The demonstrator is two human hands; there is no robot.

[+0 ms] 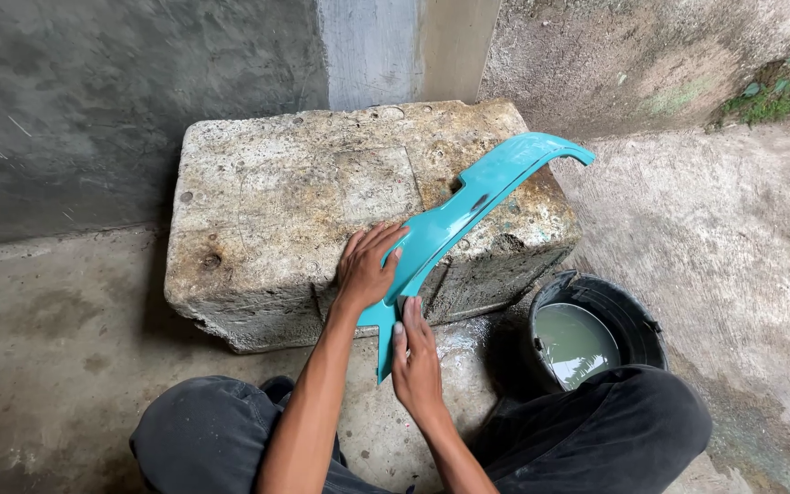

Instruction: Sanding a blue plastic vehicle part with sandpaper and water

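A long, curved turquoise plastic panel (468,206) lies slanted across the front right part of a rough concrete block (304,201), its pointed lower end hanging over the block's front edge. My left hand (365,267) rests flat on the block with its fingers against the panel's left edge. My right hand (416,352) presses flat with fingers together on the panel's lower tip. Whether something thin lies under the right palm is hidden.
A black bucket (637,316) of cloudy water stands on the wet concrete floor at the right, beside my right knee (633,412). Grey walls close off the back, and a rough slope with some weeds rises at the far right.
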